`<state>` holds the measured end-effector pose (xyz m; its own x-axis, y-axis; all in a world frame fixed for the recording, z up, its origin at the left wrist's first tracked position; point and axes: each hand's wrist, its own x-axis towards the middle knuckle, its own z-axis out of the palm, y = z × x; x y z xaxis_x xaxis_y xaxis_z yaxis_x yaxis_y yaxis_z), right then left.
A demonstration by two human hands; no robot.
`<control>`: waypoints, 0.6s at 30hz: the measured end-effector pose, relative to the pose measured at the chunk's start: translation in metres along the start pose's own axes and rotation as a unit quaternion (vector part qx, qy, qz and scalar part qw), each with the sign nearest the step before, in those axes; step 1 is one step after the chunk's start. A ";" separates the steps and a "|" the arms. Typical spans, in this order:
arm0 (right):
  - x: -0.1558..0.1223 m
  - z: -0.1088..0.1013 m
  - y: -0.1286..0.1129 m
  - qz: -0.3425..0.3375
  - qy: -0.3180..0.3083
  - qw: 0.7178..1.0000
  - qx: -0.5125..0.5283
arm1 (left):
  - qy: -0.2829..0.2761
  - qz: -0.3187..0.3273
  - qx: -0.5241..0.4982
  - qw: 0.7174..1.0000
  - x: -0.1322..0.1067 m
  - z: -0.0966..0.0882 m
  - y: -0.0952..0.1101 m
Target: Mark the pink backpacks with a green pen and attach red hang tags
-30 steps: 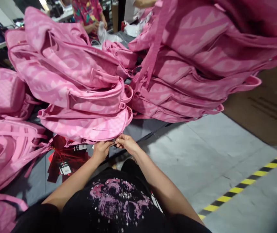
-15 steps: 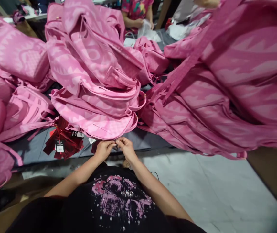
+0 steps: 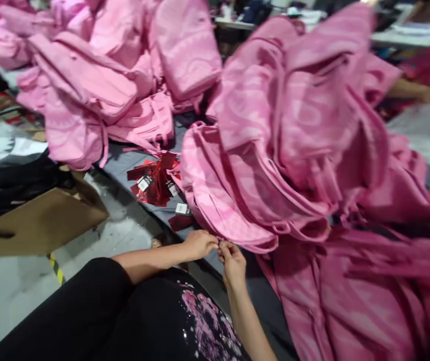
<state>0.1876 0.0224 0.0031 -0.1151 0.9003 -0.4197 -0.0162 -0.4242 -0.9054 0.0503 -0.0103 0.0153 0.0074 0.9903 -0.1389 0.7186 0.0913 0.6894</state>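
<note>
My left hand (image 3: 200, 244) and my right hand (image 3: 233, 257) meet at the lower edge of a pink patterned backpack (image 3: 226, 200). Fingers and thumb of each are pinched together, close to the other hand's. What lies between the fingertips is too small to make out. The backpack rests at the table's near edge with other pink backpacks (image 3: 305, 110) heaped against it. Left of my hands is a bunch of dark red strips (image 3: 156, 175) with black-and-white tags. A single tag (image 3: 181, 209) on a red strip (image 3: 180, 222) lies nearer to my left hand.
More pink backpacks (image 3: 188, 45) cover the table's far left, and others (image 3: 369, 296) lie at the right. A cardboard box (image 3: 45, 220) with dark items stands on the floor at left. Across the table, a person's arm (image 3: 418, 93) shows at the right edge.
The view has swung to the left, so the bags and tags appear farther right and the box comes into sight. Both hands stay pinched at the same backpack's edge.
</note>
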 end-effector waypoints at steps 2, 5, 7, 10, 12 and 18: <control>0.003 -0.001 0.001 -0.003 0.003 1.000 -0.029 | -0.001 -0.010 -0.017 1.000 0.001 0.000 0.000; 0.010 -0.005 0.006 -0.003 0.034 0.999 -0.025 | -0.005 -0.020 -0.048 0.999 0.005 -0.001 -0.001; 0.017 -0.010 0.009 -0.007 0.040 0.999 -0.020 | -0.014 -0.019 -0.069 0.997 0.008 -0.002 -0.003; 0.026 -0.017 0.009 -0.019 0.023 0.998 -0.058 | -0.028 -0.019 -0.095 0.995 0.012 -0.002 -0.009; 0.028 -0.019 0.005 -0.022 0.021 0.995 -0.093 | -0.037 -0.016 -0.112 0.993 0.015 -0.001 -0.015; 0.016 -0.017 -0.007 -0.031 0.035 0.973 -0.225 | -0.064 -0.002 -0.158 0.985 0.020 0.007 -0.027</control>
<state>0.2025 0.0415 0.0015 -0.0603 0.9340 -0.3522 0.4167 -0.2971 -0.8591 0.0357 0.0060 -0.0115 0.1077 0.9702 -0.2170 0.4665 0.1434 0.8728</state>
